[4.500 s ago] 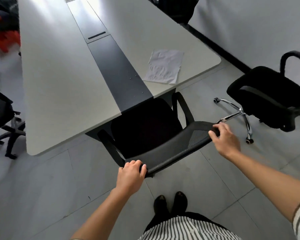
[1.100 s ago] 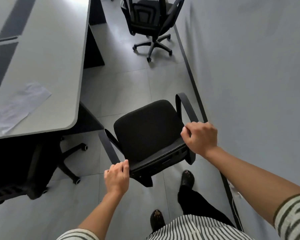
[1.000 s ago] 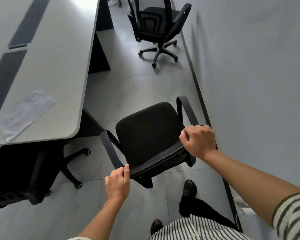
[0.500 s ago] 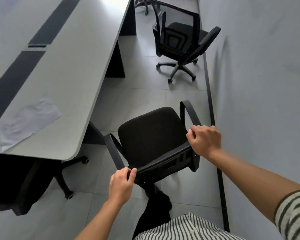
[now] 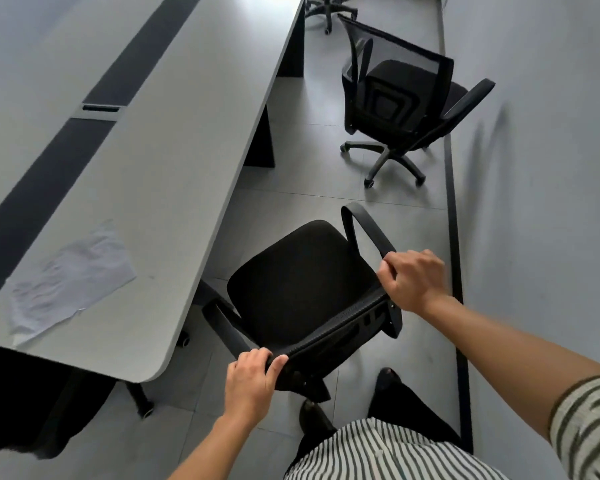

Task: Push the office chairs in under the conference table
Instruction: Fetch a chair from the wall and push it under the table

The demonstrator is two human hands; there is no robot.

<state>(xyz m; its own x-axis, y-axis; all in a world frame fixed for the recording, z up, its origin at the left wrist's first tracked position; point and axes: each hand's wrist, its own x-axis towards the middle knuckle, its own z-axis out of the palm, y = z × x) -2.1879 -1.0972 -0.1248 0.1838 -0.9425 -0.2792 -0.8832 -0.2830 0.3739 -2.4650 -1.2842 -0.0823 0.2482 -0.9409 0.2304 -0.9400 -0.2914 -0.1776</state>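
left hand (image 5: 248,384): we had it clenched on the left end of the backrest top edge, fingers curled over the rim.
right hand (image 5: 413,280): we had it clenched on the right end of the same backrest, just where the right armrest meets it.
held chair (image 5: 302,289): black office chair, seat facing away from us, on the floor between the tabletop's long edge and the wall. Seat was fully out in the open; only its left armrest sat close to the tabletop edge.
tabletop (image 5: 174,161): pale grey, with a dark strip down the middle, rounded near corner just left of our left hand.
paper (image 5: 68,280): crumpled white sheet lying flat on the tabletop near that corner.
tucked chair (image 5: 25,403): black chair at the tabletop's near end, mostly under the top, casters visible on the floor.
far chair (image 5: 400,95): mesh-back chair standing further along the aisle, well apart from the tabletop, near the wall (image 5: 548,168).
fourth chair: only a base and casters showed at the top edge of view, past the table leg.
us: striped shirt and dark shoes behind the held chair.
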